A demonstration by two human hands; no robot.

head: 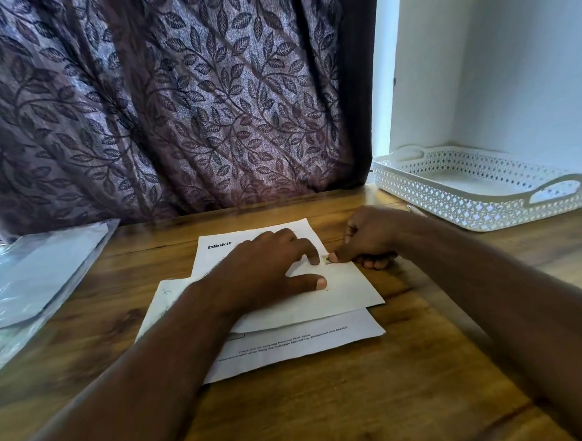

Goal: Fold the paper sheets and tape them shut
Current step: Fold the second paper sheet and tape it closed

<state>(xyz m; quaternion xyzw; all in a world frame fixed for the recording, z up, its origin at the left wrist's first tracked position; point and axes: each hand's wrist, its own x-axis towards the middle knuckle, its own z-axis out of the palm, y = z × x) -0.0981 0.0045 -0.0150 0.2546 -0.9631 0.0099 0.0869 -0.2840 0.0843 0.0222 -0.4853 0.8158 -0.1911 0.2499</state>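
Note:
A folded white paper sheet (345, 291) lies on top of printed sheets on the wooden table (355, 399). One printed sheet (218, 252) shows a "blinkit" logo; another (304, 345) sticks out toward me. My left hand (271, 270) lies flat on the folded sheet, its index fingertip pressing at the fold's edge. A small piece of tape (324, 258) sits at that edge, between the two hands. My right hand (369, 237) is curled, and its thumb tip and a finger meet on the tape's right end.
A white perforated tray (480, 197) stands at the back right against a white wall. Clear plastic sleeves (37, 272) lie at the left table edge. A leaf-patterned curtain (180, 108) hangs behind the table.

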